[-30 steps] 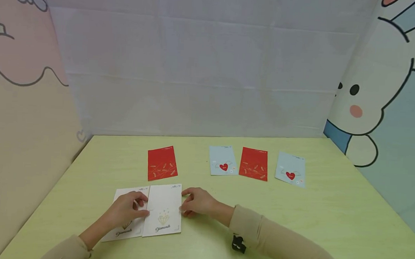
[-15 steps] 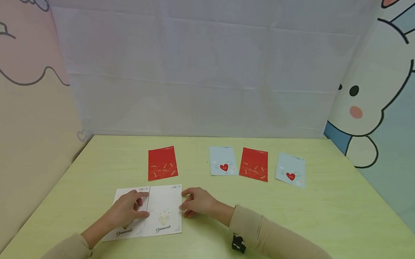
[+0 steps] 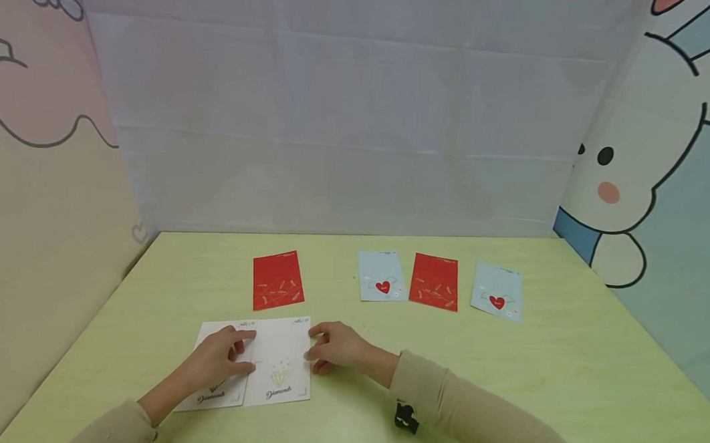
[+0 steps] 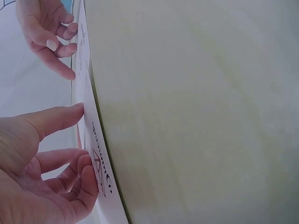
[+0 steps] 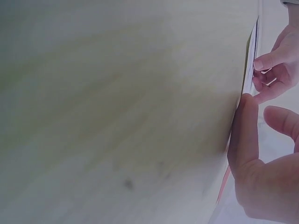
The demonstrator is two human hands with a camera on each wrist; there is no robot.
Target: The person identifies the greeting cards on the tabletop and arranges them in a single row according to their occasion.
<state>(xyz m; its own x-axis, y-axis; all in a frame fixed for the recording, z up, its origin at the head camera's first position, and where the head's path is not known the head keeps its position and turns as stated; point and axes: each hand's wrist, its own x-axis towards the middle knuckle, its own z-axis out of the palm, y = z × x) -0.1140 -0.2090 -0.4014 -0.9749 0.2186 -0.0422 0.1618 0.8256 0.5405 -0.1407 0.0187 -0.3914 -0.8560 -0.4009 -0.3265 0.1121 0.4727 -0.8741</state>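
Two white cards printed "Diamonds" lie side by side on the table, their long edges meeting. In the head view my left hand (image 3: 218, 360) rests over the left card (image 3: 234, 388), covering much of its middle. Its thumb and index fingertips reach the seam between the cards, while the other fingers bend onto the left card, as the left wrist view shows. My right hand (image 3: 342, 346) is at the right edge of the right card (image 3: 280, 361), fingertips against that side. A gold diamond drawing shows on this card. Both cards lie flat.
Farther back on the pale green table (image 3: 503, 390) lie a red card (image 3: 278, 281), a light blue heart card (image 3: 382, 276), a second red card (image 3: 434, 282) and another blue heart card (image 3: 498, 290). A white cloth (image 3: 360, 115) hangs behind the table.
The seam between the two white cards looks slightly tighter, and the right fingertips have shifted a touch leftward. Otherwise both hands and the other cards stay in place.
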